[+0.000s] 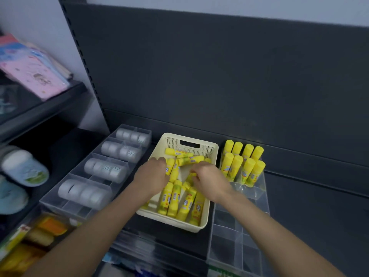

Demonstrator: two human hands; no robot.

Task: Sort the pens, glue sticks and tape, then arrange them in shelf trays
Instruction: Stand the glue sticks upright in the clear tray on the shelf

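Glue sticks (pixel 179 198) loose in cream basket (pixel 173 141) on shelf (pixel 299 196), for sorting | left grip (pixel 153 174), right grip (pixel 207 176) curled among them, hold unclear | eight stand upright in clear tray (pixel 249 193), likely saving space

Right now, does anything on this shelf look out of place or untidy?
The loose glue sticks in the cream basket lie jumbled, crossing at different angles, while eight upright glue sticks stand in the clear tray to its right. The tape rolls in the left tray sit in neat rows. Nothing looks spilled.
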